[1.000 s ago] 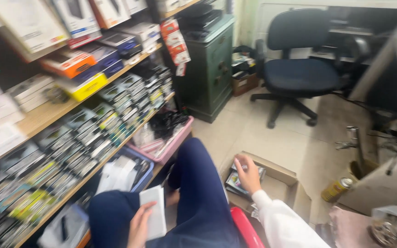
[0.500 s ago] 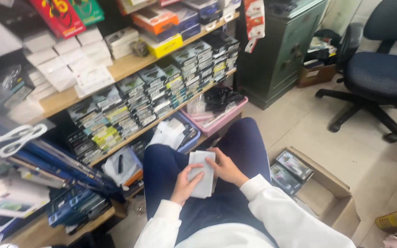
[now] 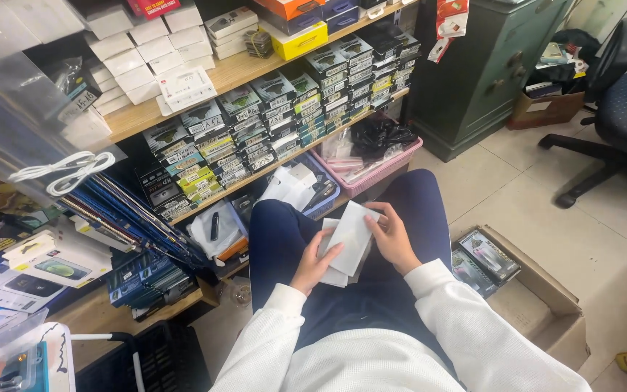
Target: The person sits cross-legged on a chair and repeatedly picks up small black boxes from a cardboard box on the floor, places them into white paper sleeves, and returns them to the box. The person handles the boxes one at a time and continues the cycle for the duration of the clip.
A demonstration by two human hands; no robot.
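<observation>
Over my lap in dark blue trousers, both hands hold a small stack of flat white packets. My left hand grips the stack's lower left edge from beneath. My right hand holds the right side, thumb on the top packet, which is tilted up and away from the ones under it. Both arms wear white sleeves.
Wooden shelves with several rows of small boxed goods run along the left. A pink basket and a blue basket sit on the low shelf ahead. An open cardboard box lies on the floor at right, a green metal cabinet and office chair beyond.
My right hand left the cardboard box on the floor and joined the left on the white packets over my lap. The view has swung left toward the shelves.
</observation>
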